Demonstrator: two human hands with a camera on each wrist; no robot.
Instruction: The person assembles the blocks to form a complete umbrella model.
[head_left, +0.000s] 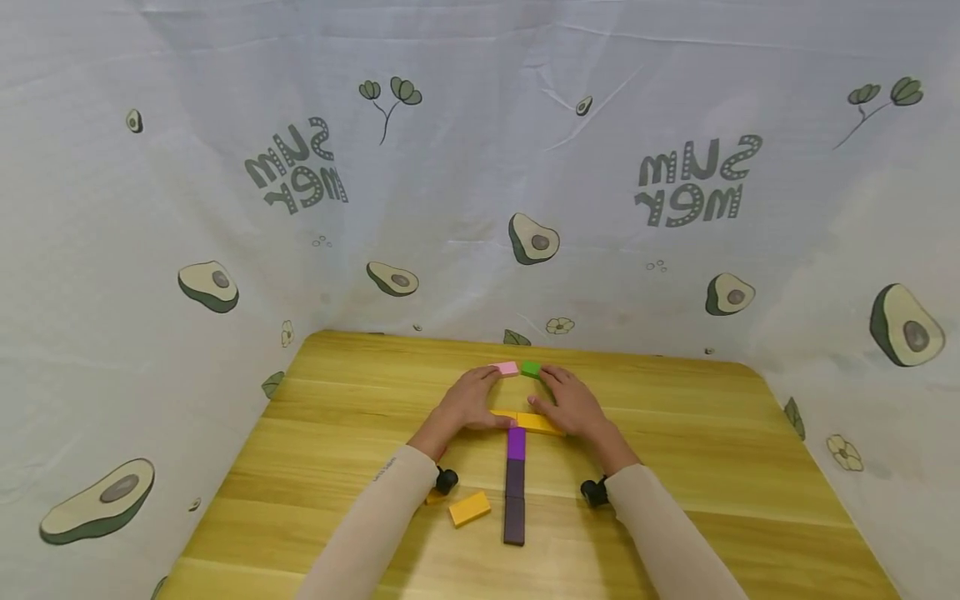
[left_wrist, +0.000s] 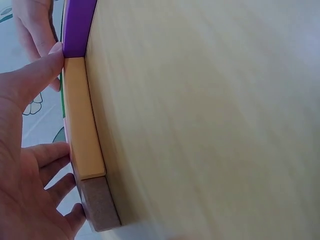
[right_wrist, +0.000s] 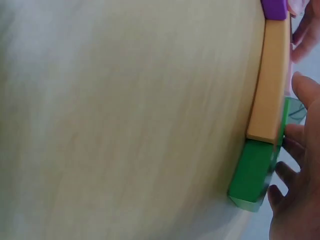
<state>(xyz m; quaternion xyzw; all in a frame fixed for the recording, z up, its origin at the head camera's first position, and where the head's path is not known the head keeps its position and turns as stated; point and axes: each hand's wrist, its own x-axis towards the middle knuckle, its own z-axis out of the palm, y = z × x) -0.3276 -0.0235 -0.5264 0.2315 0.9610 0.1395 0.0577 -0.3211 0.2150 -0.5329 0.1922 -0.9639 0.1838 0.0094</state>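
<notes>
The head camera looks forward and down from above, far enough back to take in the left hand (head_left: 471,402), the right hand (head_left: 574,405), the yellow-brown wood-grain tabletop (head_left: 690,467) and the white avocado-printed sheet (head_left: 465,175) behind it. The left wrist camera (head_left: 447,481) and the right wrist camera (head_left: 594,492) look from close in across the tabletop, each with its own hand along the matching side edge. Both wrist views share the purple rectangular block (head_left: 517,443) at their top edges, which the head view shows from farther off.
</notes>
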